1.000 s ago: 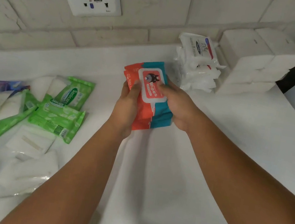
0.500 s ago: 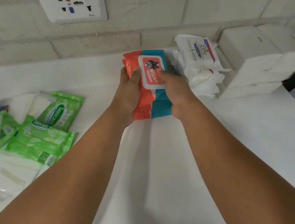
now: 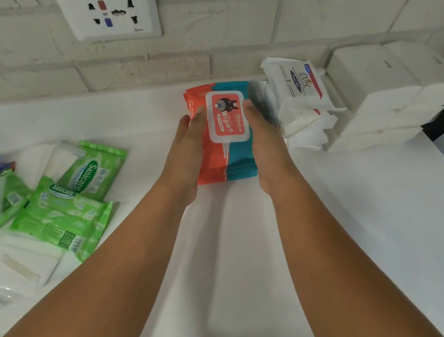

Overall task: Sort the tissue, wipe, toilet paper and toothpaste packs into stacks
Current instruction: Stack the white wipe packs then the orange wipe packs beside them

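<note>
You hold the wipes [image 3: 227, 122] between both grips: the left grip [image 3: 189, 145] curls around the left edge and the right grip [image 3: 264, 152] clasps the right edge. The bundle is near the wall, just beside the Dove stack [image 3: 299, 84], with the tissue stack [image 3: 389, 93] beyond. I cannot tell whether it rests on the table [image 3: 353, 219]. This looks like the placing step. Next, set it down squarely and let go, then reach for the green packs [image 3: 66, 215] lying loose on your left.
</note>
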Action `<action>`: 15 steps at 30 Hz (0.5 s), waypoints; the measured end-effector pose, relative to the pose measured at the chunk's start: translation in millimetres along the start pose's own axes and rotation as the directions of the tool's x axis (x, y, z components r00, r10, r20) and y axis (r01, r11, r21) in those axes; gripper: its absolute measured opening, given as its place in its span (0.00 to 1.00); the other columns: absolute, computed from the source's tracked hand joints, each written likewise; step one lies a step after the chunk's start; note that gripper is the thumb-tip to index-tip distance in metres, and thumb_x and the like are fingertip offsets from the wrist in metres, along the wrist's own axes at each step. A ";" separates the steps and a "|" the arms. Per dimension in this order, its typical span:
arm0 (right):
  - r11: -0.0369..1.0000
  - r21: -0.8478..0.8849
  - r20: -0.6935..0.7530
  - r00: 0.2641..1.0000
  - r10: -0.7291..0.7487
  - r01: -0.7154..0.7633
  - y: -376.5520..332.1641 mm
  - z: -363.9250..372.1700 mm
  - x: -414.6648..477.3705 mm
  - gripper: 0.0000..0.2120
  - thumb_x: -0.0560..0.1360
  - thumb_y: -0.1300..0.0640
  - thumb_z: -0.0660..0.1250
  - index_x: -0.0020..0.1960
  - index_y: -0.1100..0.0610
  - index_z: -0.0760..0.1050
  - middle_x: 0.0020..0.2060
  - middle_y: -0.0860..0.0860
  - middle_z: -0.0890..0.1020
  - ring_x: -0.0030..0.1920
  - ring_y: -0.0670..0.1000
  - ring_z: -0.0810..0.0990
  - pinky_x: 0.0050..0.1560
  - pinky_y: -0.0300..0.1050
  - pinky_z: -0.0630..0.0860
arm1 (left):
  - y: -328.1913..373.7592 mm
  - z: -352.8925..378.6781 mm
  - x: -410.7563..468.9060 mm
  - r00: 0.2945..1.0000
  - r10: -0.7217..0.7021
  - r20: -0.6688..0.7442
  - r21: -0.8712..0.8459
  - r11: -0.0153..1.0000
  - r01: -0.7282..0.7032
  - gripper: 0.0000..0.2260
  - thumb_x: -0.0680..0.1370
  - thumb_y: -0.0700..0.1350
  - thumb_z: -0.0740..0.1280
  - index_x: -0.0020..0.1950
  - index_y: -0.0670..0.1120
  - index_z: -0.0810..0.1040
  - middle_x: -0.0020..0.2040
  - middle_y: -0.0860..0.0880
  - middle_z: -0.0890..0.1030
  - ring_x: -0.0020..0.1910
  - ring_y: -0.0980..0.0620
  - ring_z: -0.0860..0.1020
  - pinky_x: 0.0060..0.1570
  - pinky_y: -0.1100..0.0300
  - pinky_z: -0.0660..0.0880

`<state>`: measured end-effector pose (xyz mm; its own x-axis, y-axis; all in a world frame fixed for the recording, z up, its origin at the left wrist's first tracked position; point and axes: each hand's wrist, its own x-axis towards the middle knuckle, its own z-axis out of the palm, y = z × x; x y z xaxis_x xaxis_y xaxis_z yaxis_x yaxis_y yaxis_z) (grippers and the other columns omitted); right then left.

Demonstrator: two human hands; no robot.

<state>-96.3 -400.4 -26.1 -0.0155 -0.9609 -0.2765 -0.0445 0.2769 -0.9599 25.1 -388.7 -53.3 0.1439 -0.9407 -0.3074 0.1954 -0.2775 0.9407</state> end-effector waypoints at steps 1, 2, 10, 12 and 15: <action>1.000 0.010 -0.003 1.000 0.004 -0.004 1.5 -2.2 -2.8 0.21 0.77 0.33 0.59 0.65 0.43 0.71 0.61 0.46 0.80 0.62 0.49 0.77 0.66 0.52 0.73 | -1.5 -0.7 -3.3 1.000 0.004 -0.001 -0.001 1.000 -0.004 0.33 0.72 0.71 0.61 0.74 0.58 0.69 0.61 0.54 0.83 0.57 0.50 0.84 0.61 0.45 0.78; 1.000 0.013 -0.011 1.000 0.019 -0.019 4.2 -4.2 -6.9 0.22 0.78 0.34 0.59 0.67 0.44 0.70 0.62 0.47 0.79 0.63 0.50 0.77 0.64 0.50 0.73 | -3.8 -1.4 -6.4 1.000 0.010 -0.004 0.002 1.000 -0.010 0.33 0.72 0.71 0.63 0.74 0.58 0.68 0.61 0.55 0.83 0.58 0.51 0.84 0.62 0.45 0.78; 0.989 -0.148 -0.136 0.991 -0.021 0.001 26.5 3.6 -31.6 0.28 0.79 0.36 0.58 0.75 0.46 0.63 0.70 0.48 0.74 0.68 0.52 0.75 0.65 0.50 0.74 | -3.7 12.3 -17.5 0.993 0.048 -0.112 0.125 0.992 -0.034 0.18 0.80 0.63 0.63 0.68 0.62 0.72 0.62 0.61 0.80 0.60 0.56 0.80 0.65 0.48 0.76; 0.986 -0.163 -0.148 0.989 0.005 -0.029 20.1 4.5 -29.7 0.29 0.79 0.36 0.57 0.75 0.48 0.62 0.72 0.49 0.72 0.69 0.54 0.73 0.66 0.51 0.73 | -2.2 15.3 -15.7 0.991 0.032 -0.132 0.125 0.992 -0.016 0.19 0.79 0.64 0.62 0.69 0.62 0.71 0.63 0.60 0.80 0.61 0.54 0.80 0.65 0.45 0.76; 0.989 -0.136 -0.153 0.987 0.044 -0.065 15.6 0.5 -25.2 0.29 0.79 0.37 0.58 0.75 0.49 0.62 0.71 0.49 0.72 0.69 0.54 0.73 0.64 0.50 0.74 | -1.2 20.0 -15.8 0.991 0.034 -0.131 0.111 0.994 -0.020 0.19 0.79 0.64 0.62 0.69 0.62 0.71 0.61 0.60 0.80 0.59 0.54 0.81 0.63 0.46 0.77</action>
<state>-96.1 -371.9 -34.1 -0.1700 -0.9360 -0.3083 -0.1785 0.3369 -0.9245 3.1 -377.5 -46.7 0.2761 -0.9160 -0.2911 0.0834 -0.2789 0.9567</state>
